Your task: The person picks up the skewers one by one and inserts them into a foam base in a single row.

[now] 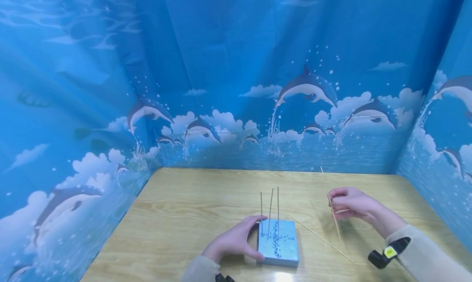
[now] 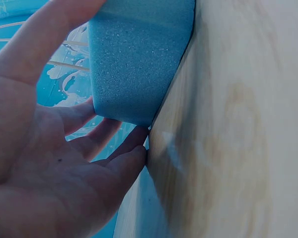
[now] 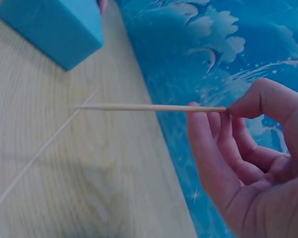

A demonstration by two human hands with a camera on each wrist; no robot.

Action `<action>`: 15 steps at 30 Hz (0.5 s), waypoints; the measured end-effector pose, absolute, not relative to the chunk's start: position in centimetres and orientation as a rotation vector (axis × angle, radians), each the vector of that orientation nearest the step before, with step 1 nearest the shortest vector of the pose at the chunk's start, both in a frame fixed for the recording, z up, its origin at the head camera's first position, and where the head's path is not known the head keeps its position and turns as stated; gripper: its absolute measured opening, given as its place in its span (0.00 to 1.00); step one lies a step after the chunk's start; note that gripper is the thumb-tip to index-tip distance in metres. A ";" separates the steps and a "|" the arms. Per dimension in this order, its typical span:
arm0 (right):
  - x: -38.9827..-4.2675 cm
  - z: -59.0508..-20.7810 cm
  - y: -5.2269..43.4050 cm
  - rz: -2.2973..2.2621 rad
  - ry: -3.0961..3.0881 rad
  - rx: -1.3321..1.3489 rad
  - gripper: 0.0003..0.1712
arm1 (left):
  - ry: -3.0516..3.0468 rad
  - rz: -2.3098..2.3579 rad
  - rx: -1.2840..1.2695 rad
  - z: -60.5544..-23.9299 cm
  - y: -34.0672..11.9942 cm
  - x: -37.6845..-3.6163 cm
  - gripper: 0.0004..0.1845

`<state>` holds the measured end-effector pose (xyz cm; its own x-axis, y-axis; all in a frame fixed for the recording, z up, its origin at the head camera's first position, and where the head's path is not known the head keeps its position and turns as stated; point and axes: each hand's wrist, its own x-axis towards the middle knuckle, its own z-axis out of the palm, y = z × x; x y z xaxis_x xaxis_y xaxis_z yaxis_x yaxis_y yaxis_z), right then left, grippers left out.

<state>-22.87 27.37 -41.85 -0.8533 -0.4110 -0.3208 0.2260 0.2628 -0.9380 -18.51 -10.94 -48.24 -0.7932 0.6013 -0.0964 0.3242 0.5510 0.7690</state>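
Note:
A light blue foam block [image 1: 289, 247] lies on the table with dark specks or holes across its top. Three thin wooden sticks [image 1: 278, 204] stand in it, one leaning slightly. My left hand [image 1: 234, 239] holds the block from its left side, thumb at the near corner and fingers at the far one; the left wrist view shows the fingertips at the foam's edge [image 2: 139, 64]. To the right of the block, my right hand [image 1: 354, 204] pinches another wooden stick [image 3: 149, 107] between thumb and fingers, its lower end slanting down over the table.
One more wooden stick [image 1: 321, 237] lies diagonally on the wooden table [image 1: 184, 216], between the block and my right hand. A blue curtain [image 1: 228, 69] printed with dolphins and clouds encloses the back and sides of the table.

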 end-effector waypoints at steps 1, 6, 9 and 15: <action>-22.8 -41.5 27.3 -1.662 2.017 -0.172 0.09 | 2.443 1.105 0.761 -48.3 -10.9 -18.5 0.60; -22.3 -40.3 26.4 -1.815 2.018 -0.173 0.09 | 2.449 1.097 0.769 -48.3 -10.9 -18.5 0.60; -21.8 -39.8 25.6 -1.886 2.075 -0.152 0.10 | 2.447 1.099 0.772 -48.4 -10.9 -18.5 0.60; -20.2 -38.6 23.6 -1.963 2.209 -0.191 0.11 | 2.442 1.102 0.762 -48.5 -10.9 -18.6 0.60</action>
<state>-20.21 23.55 -38.57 -0.9755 -0.2144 -0.0489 0.0234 0.1198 -0.9925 -18.60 -10.93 -48.51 -0.7921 0.6028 -0.0959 0.3269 0.5516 0.7674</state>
